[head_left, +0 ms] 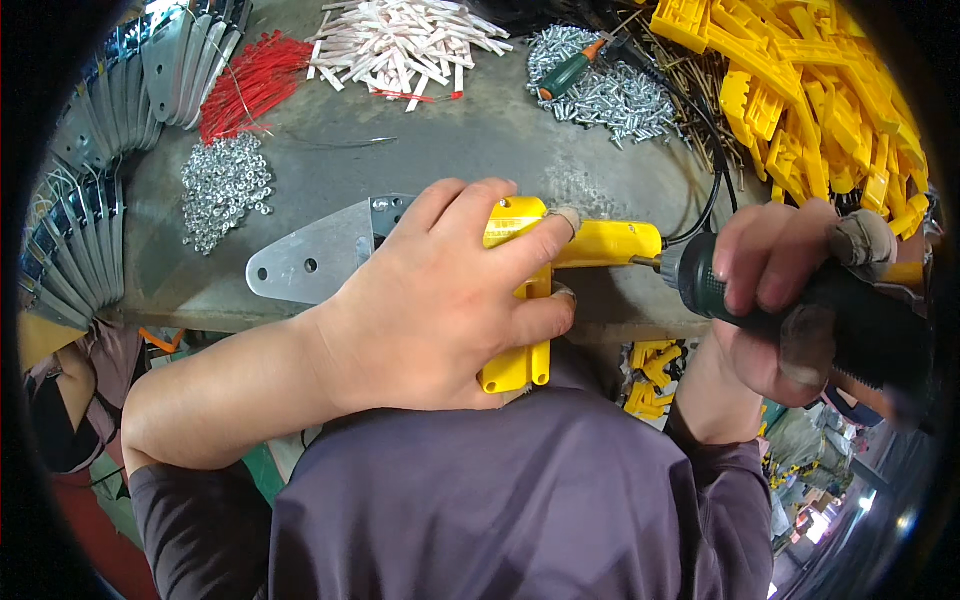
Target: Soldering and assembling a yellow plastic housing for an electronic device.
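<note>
My left hand (440, 290) is closed over a yellow plastic handle housing (610, 242) and presses it down at the table's near edge. A flat grey metal plate (290, 255) with a rounded tip and holes sticks out of the housing to the left. In my right hand (770, 290) is a dark green and black electric screwdriver (700, 278), lying roughly level. Its bit points left and meets, or nearly meets, the right end of the yellow housing. Tape is wrapped on some fingers of both hands. My palm hides the middle of the housing.
Nuts (225, 190), red strips (255, 85) and white strips (405, 45) lie in piles across the back. Behind the housing are screws (625, 100) with a green-handled screwdriver (572, 70). Yellow parts (820, 90) heap up at right. Metal plates (100, 110) stand at left. A black cable (718, 170) runs rightward.
</note>
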{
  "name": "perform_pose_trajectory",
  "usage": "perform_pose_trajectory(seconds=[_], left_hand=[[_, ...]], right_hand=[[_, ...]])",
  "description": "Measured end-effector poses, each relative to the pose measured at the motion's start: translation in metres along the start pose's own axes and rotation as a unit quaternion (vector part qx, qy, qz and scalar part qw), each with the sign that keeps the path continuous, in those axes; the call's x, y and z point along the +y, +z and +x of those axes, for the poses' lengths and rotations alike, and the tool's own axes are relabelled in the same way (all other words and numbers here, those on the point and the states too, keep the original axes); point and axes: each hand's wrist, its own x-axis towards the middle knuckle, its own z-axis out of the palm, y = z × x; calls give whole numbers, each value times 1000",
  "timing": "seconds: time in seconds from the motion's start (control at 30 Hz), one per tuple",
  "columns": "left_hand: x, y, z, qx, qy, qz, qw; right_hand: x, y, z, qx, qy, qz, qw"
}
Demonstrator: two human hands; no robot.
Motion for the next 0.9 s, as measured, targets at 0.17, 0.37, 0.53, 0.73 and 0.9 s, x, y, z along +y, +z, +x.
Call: perform_pose_trajectory(seconds=[0.17, 0.37, 0.53, 0.73, 0.9], left_hand=[[0, 3, 0, 7, 0, 9, 1000], [-2, 4, -2, 19, 13, 10, 1000], [-1, 3, 1, 18, 18, 19, 1000], [-1, 7, -2, 36, 17, 22, 999], [0, 9, -3, 36, 14, 33, 999]], right_hand=[[10, -5, 10, -64, -42, 53, 996], [-15, -17, 23, -117, -7, 51, 992], [5, -18, 22, -24, 69, 129, 989], [21, -11, 32, -104, 19, 137, 985], [21, -6, 24, -10, 61, 138, 988]])
